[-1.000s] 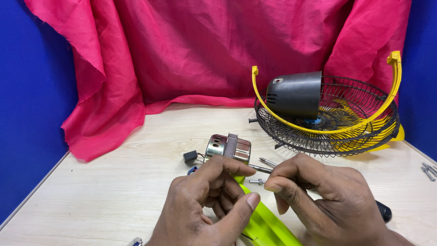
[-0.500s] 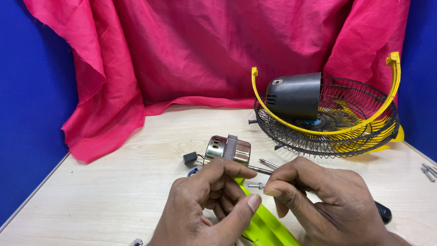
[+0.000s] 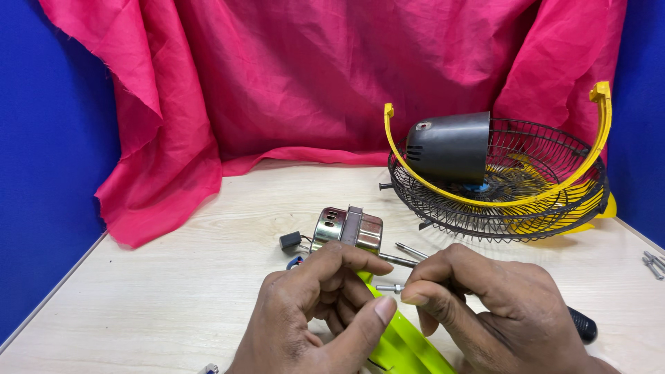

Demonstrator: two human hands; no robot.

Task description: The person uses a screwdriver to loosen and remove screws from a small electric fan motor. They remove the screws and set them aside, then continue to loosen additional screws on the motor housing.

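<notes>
My left hand (image 3: 315,315) curls its fingers around the near side of a silver fan motor (image 3: 348,230) that rests on the wooden table (image 3: 173,298). A yellow-green plastic blade (image 3: 402,343) lies under both hands. My right hand (image 3: 495,312) is closed on a black-handled screwdriver (image 3: 582,324) whose metal shaft (image 3: 398,261) points left toward the motor. A small bolt (image 3: 390,287) lies between the two hands, and another long screw (image 3: 412,251) rests just behind it.
A black wire fan guard (image 3: 516,187) with a yellow bracket and a dark motor cover (image 3: 450,147) sits at the back right. A small black capacitor (image 3: 290,240) lies left of the motor. Loose screws (image 3: 653,263) lie at the right edge. Pink cloth (image 3: 305,83) drapes behind.
Both hands have shifted only slightly; the grip on the motor and the screwdriver looks the same.
</notes>
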